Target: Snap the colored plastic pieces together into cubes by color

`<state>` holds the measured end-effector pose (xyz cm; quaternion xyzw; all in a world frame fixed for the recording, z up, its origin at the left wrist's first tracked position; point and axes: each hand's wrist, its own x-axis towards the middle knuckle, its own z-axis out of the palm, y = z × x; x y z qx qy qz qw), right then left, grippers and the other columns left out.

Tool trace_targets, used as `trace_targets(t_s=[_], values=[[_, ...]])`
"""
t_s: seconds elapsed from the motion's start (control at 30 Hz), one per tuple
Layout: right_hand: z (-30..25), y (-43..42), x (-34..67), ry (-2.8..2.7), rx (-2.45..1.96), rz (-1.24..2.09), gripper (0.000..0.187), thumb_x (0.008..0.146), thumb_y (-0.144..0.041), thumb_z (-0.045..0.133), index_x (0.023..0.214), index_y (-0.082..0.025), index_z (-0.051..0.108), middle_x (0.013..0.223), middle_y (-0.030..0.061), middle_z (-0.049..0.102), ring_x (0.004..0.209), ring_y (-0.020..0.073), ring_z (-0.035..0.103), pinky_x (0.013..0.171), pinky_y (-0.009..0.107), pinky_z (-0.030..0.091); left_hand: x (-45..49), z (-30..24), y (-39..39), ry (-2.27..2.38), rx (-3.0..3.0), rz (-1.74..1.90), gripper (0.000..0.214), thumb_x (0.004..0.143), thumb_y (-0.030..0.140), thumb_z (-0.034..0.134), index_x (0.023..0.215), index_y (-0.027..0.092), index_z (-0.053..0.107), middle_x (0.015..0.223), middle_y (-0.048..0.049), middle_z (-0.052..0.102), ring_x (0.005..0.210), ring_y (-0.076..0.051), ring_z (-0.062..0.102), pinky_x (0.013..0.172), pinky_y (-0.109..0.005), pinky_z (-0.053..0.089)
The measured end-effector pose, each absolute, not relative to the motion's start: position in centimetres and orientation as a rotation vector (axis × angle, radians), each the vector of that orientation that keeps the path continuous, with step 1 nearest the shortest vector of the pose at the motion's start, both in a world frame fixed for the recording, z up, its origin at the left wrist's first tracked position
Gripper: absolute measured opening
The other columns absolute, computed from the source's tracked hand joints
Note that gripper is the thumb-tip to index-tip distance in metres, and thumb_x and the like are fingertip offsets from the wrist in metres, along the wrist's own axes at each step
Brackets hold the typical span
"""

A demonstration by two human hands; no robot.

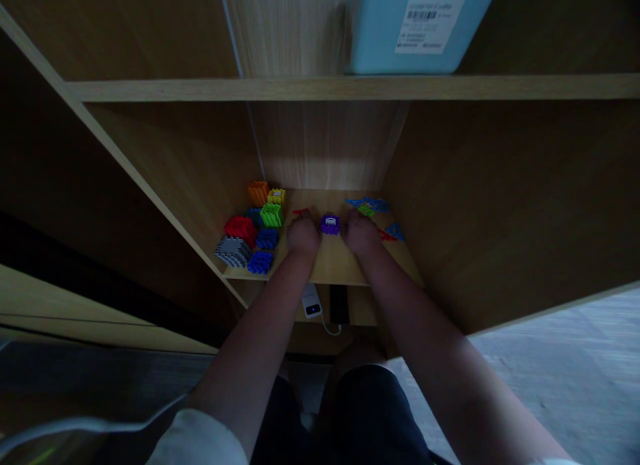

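Note:
Inside a wooden cabinet, both my hands rest low over a shelf board [340,268]. My left hand [303,234] has curled fingers, with a thin red plastic piece [301,211] right at its fingertips. Between the hands sits a small purple stack of notched plastic tiles [330,224]. My right hand [361,233] is just right of that stack, fingers curled and mostly hidden under the hand. A green piece [365,210] lies just beyond its fingers, near flat blue pieces [376,204]. What either hand holds, if anything, is hidden.
Coloured tile stacks stand at the left: grey [233,250], red [241,229], green [272,215], orange [259,193] and others. Red [387,235] and blue triangles [395,231] lie right. A blue bin [415,32] stands above; a white device [311,301] with a cable lies below.

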<state>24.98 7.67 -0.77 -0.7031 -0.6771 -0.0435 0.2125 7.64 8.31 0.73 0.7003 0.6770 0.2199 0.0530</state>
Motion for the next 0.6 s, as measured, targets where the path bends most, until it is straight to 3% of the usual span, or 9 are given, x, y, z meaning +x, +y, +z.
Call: trace_targets(t_s=[0.17,0.33,0.6], values=[[0.6,6.9,24.2,-1.892,-2.091,-0.109,0.038,0.109,-0.028,0.051,0.137,-0.006,0.062,0.12,0.0263,0.079,0.109,0.037,0.077,0.091,0.044,0.058,8.0,1.4,7.9,2.143,2.145,0.532,0.036,0.107,0.017,0.049,0.139,0.009,0.064,0.123,-0.0238,0.079,0.121,-0.031,0.077,0.101,-0.037,0.058],[0.6,7.1,24.0,-1.91,-2.111,-0.117,0.044,0.108,-0.03,0.05,0.143,-0.006,0.06,0.123,0.0273,0.078,0.114,0.0378,0.076,0.092,0.043,0.057,8.0,1.4,7.7,2.154,2.179,0.516,0.039,0.108,0.016,0.047,0.143,0.009,0.062,0.125,-0.0249,0.078,0.123,-0.032,0.076,0.102,-0.039,0.058],[0.4,7.4,24.1,-1.9,-2.096,-0.127,0.037,0.107,-0.029,0.051,0.136,-0.009,0.065,0.12,0.0247,0.079,0.108,0.0362,0.077,0.089,0.041,0.056,7.9,1.2,7.7,2.144,2.17,0.546,0.038,0.108,0.023,0.051,0.14,0.008,0.064,0.123,-0.0244,0.079,0.123,-0.034,0.076,0.101,-0.041,0.059]])
